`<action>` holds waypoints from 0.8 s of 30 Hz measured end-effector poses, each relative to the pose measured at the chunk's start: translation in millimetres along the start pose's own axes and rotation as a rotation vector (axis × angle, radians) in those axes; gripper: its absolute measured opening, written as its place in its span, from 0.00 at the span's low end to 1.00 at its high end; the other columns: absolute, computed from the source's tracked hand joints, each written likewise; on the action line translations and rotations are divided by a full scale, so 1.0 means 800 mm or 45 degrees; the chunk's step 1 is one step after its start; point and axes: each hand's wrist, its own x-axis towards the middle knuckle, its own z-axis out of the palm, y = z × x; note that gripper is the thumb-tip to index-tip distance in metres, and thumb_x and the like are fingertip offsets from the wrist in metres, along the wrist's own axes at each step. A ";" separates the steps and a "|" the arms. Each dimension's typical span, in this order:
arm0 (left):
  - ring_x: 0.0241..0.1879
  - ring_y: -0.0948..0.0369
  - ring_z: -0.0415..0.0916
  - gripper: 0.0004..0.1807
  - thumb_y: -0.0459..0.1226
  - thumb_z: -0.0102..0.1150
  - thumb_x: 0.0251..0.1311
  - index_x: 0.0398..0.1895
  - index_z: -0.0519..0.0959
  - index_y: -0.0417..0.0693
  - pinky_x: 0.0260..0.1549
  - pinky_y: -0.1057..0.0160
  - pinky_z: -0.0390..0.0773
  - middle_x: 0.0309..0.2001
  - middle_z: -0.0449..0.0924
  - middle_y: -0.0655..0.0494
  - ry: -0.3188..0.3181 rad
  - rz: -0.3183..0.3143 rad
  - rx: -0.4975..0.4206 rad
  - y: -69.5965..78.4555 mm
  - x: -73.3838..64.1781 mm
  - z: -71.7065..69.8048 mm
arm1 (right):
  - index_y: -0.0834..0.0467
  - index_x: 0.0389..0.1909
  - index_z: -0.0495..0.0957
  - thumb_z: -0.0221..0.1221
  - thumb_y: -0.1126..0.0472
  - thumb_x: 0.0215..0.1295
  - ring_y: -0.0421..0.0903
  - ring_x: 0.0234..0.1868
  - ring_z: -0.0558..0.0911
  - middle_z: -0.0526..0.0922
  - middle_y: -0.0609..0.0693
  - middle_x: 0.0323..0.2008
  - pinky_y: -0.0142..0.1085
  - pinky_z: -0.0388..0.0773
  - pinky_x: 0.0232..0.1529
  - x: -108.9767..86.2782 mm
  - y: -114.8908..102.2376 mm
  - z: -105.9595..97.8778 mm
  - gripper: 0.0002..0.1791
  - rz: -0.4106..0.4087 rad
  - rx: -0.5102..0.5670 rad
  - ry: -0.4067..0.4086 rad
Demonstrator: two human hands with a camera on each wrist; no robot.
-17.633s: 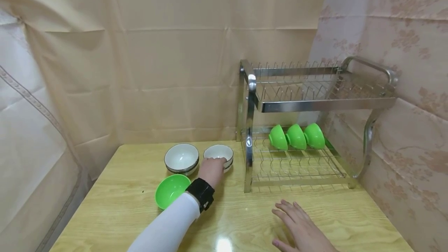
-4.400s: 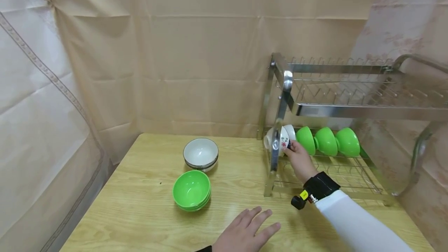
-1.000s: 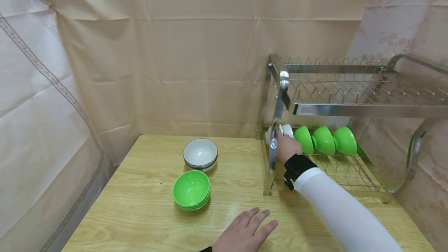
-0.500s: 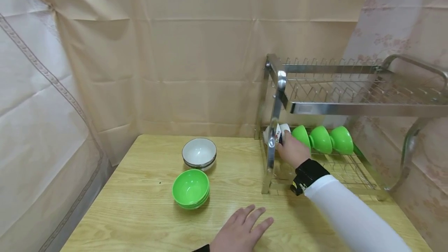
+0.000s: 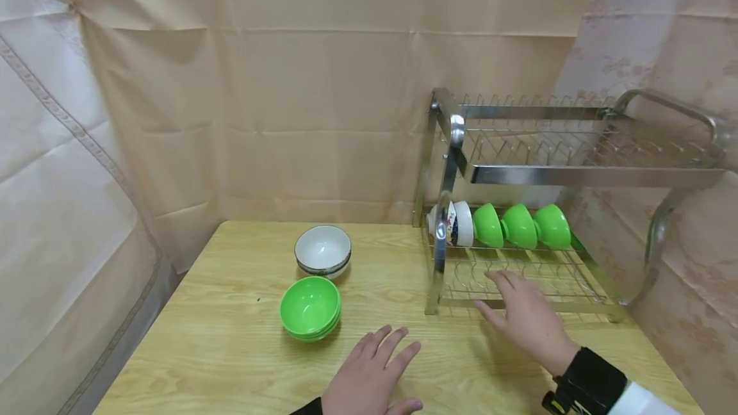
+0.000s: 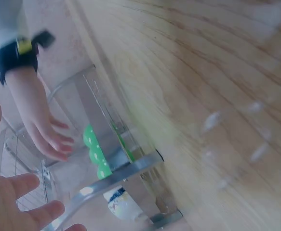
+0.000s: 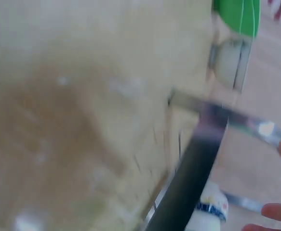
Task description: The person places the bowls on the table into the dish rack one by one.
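My right hand [image 5: 527, 322] is in front of the dish rack's lower tier, its fingers spread and holding nothing. On that tier, at the left end, two white bowls stand on edge: one with a flower pattern [image 5: 452, 226], partly behind the rack's upright, and a plainer white bowl [image 5: 464, 225] beside it. Three green bowls [image 5: 520, 227] continue the row to the right. My left hand [image 5: 369, 373], fingers apart, is over the table near a stack of green bowls [image 5: 310, 306]. Behind that stack are nested white bowls [image 5: 323, 248] with dark rims.
The two-tier metal dish rack [image 5: 567, 175] stands at the right of the wooden table [image 5: 219, 325], its upper tier lined with wire prongs. Beige cloth [image 5: 323, 114] hangs behind, and a flowered cloth [image 5: 663, 63] covers the right side.
My right hand has let go of the white bowls in the rack and drawn back toward me. Earlier, my left hand was at a white bowl on the table, and only green bowls stood in the rack.
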 end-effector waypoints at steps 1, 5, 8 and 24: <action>0.67 0.52 0.66 0.39 0.68 0.44 0.65 0.72 0.65 0.57 0.60 0.53 0.71 0.69 0.66 0.52 0.016 -0.008 0.002 -0.002 -0.002 0.000 | 0.65 0.63 0.71 0.64 0.42 0.64 0.66 0.59 0.74 0.75 0.67 0.59 0.64 0.67 0.58 -0.010 -0.005 0.001 0.37 -0.014 0.012 0.005; 0.66 0.51 0.68 0.39 0.67 0.51 0.62 0.70 0.67 0.56 0.60 0.52 0.72 0.68 0.68 0.51 0.093 -0.036 0.007 -0.007 -0.008 0.001 | 0.61 0.69 0.66 0.62 0.36 0.62 0.66 0.65 0.67 0.66 0.64 0.67 0.65 0.59 0.63 -0.045 -0.022 0.009 0.43 -0.044 0.059 -0.002; 0.65 0.51 0.68 0.40 0.66 0.54 0.60 0.70 0.67 0.55 0.59 0.52 0.72 0.68 0.68 0.51 0.128 -0.043 0.003 -0.008 -0.010 0.003 | 0.59 0.71 0.64 0.61 0.34 0.62 0.65 0.68 0.63 0.63 0.62 0.70 0.60 0.45 0.72 -0.064 -0.029 0.017 0.45 -0.068 0.052 0.006; 0.66 0.48 0.65 0.38 0.63 0.53 0.64 0.70 0.67 0.53 0.61 0.47 0.70 0.69 0.65 0.49 0.011 -0.164 -0.076 -0.027 -0.020 -0.006 | 0.60 0.69 0.66 0.64 0.38 0.60 0.58 0.68 0.64 0.65 0.60 0.69 0.43 0.31 0.75 -0.088 -0.042 0.025 0.43 -0.126 0.054 0.102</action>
